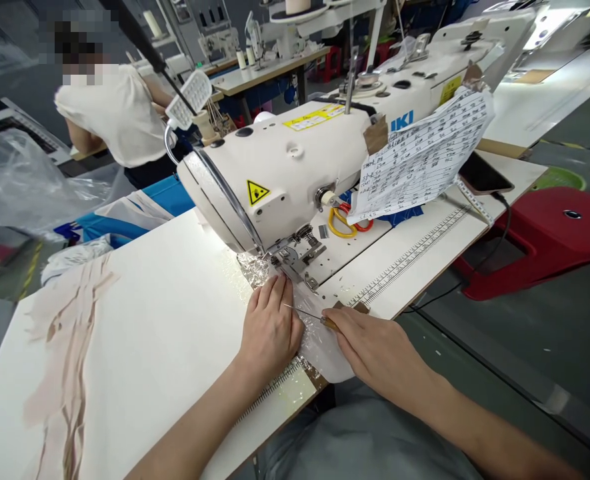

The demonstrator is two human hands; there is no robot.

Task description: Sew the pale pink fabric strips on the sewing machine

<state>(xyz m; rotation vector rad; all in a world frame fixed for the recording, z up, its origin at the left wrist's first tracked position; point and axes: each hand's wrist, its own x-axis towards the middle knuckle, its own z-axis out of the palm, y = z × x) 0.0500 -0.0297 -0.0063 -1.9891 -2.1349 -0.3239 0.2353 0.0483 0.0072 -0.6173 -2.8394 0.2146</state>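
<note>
My left hand (pixel 271 327) is close in front of the sewing machine's (pixel 269 173) presser foot, fingers together and bent over a sheer white fabric (pixel 327 347). Its fingertips bear on the cloth, and the thumb is tucked in. In my right hand (pixel 375 340) is an awl (pixel 331 324) with a wooden handle. The awl's thin metal shaft points left, its tip beside my left fingers. From the machine the fabric trails toward my lap, over shiny clear film on the table. The needle area is partly hidden.
Strips of pale pink fabric (pixel 69 360) lie on the table's left. Behind the machine's foot are yellow-and-red-handled scissors (pixel 342 223), a paper sheet (pixel 425 153) and a phone (pixel 485 175). A red stool (pixel 555 227) stands right. Another person (pixel 117 120) sits at the back left.
</note>
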